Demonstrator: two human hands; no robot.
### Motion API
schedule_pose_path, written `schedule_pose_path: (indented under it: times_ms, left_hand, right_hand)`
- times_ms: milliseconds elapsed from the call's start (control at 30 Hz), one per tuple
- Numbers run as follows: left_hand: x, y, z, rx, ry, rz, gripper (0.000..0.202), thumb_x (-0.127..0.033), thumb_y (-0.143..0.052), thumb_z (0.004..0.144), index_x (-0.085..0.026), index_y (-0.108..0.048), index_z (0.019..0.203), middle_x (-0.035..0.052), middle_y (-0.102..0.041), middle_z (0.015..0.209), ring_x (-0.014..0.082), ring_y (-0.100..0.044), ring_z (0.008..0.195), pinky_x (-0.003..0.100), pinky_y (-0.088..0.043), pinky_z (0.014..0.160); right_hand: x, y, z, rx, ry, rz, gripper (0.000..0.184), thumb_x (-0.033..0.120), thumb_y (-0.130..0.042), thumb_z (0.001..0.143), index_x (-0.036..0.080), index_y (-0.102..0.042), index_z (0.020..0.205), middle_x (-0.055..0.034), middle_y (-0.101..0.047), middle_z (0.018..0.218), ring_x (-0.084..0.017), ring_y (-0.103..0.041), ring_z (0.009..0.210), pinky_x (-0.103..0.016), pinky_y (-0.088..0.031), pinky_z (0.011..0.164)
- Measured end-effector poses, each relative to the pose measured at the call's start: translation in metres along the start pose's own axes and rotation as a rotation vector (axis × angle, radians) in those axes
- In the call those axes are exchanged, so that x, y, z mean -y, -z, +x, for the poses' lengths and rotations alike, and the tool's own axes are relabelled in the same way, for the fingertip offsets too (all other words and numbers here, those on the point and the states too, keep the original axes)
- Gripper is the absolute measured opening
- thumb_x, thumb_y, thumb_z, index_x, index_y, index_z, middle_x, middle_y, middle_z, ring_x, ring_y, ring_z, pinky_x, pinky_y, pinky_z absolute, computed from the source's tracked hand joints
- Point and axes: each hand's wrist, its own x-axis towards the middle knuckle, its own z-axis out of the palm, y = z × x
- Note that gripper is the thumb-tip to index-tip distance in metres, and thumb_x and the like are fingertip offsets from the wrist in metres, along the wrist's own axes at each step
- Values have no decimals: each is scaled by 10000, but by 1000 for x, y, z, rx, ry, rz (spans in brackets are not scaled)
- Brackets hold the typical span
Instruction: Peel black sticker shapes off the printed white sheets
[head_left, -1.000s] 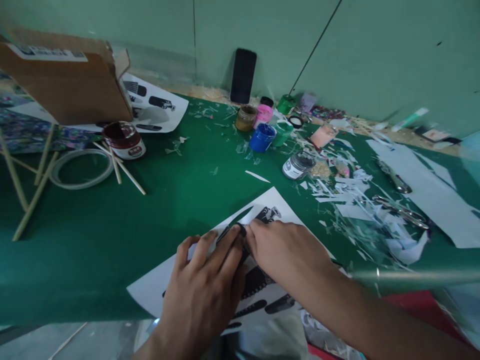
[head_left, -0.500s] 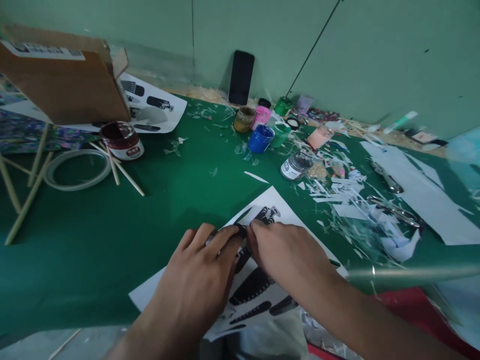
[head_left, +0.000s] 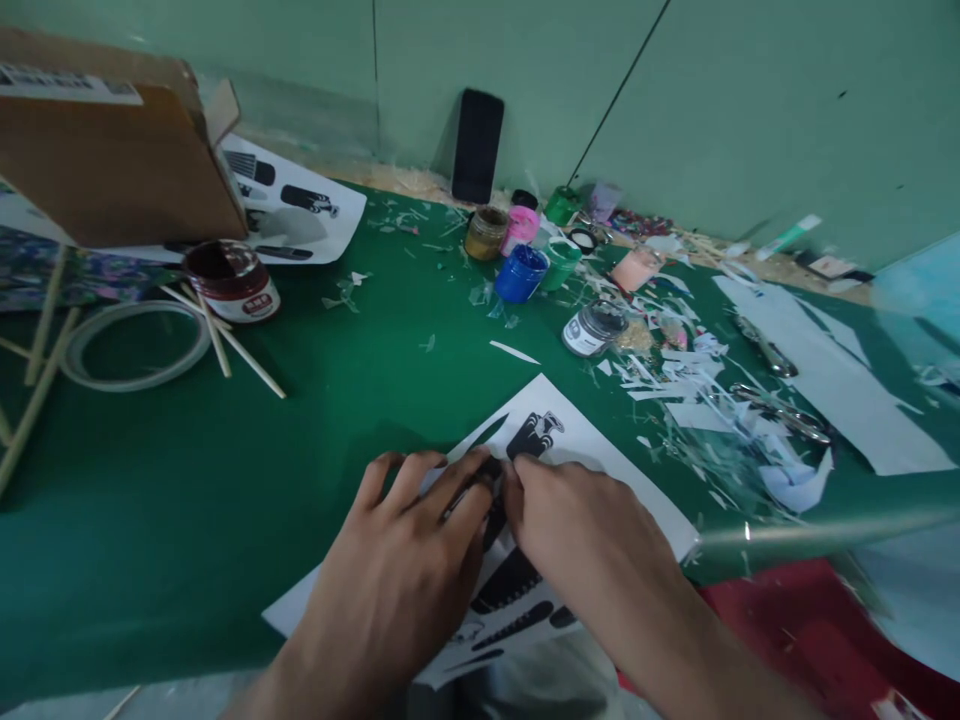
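A white paper sheet (head_left: 600, 455) printed with black comb- and clipper-like shapes lies at the table's front edge, partly under both hands. My left hand (head_left: 409, 550) rests on it with bent fingers, the foremost ones closed around a small dark piece (head_left: 491, 467). Against that same spot, my right hand (head_left: 589, 520) is closed, its thumb and finger pinched together. Whatever sits within the pinch is hidden by the fingers. Just beyond the hands, a printed black shape with a pale end (head_left: 534, 435) shows on the sheet.
Open paint jars, among them a blue jar (head_left: 521, 273) and a grey jar (head_left: 592, 328), stand beyond the sheet. Paper scraps and scissors (head_left: 780, 412) lie right. At left are a dark red jar (head_left: 232, 283), a tape roll (head_left: 135, 345), sticks and a cardboard box (head_left: 120, 150).
The view has shifted slightly. Both hands stay together over the same part of the sheet, with the left fingers a little nearer the right hand. The sheet's right corner now shows more.
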Motion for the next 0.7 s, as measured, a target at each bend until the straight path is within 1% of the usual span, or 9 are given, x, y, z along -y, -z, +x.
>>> schedule_pose_path:
  times_ms: [133, 333, 533, 700]
  left_hand:
    - [1, -2, -1, -4, -8, -2, 284, -162, -466, 878, -234, -626, 1101, 3, -621, 1261, 278, -545, 1003, 440, -406, 803]
    - [1, -3, -2, 0, -10, -11, 292, -176, -474, 885, -218, -607, 1142, 2, -619, 1266, 278, -534, 1005, 439, -392, 813]
    - [1, -2, -1, -6, -4, -2, 278, -175, -473, 883, -224, -620, 1114, 9, -630, 1250, 283, -539, 997, 440, -392, 813]
    - [2, -2, 0, -2, 1, -8, 256, -195, -459, 893, -240, -630, 1079, -4, -621, 1264, 286, -536, 1009, 464, -393, 834]
  right_hand:
    - [0, -2, -2, -24, 7, -10, 275, 111, -398, 835, 187, -609, 675, -55, -591, 531, -153, -529, 440, -279, -98, 443]
    - [-1, -3, -5, 9, -37, 5, 249, 119, -431, 820, 199, -603, 659, -41, -586, 516, -142, -507, 411, -271, -83, 429]
    - [-3, -6, -9, 11, -31, 6, 211, 127, -466, 801, 202, -604, 660, -34, -578, 515, -135, -480, 401, -268, -82, 425]
    - [-5, -6, -8, 8, -24, 9, 202, 127, -481, 788, 201, -596, 640, -29, -559, 495, -121, -441, 379, -274, -75, 422]
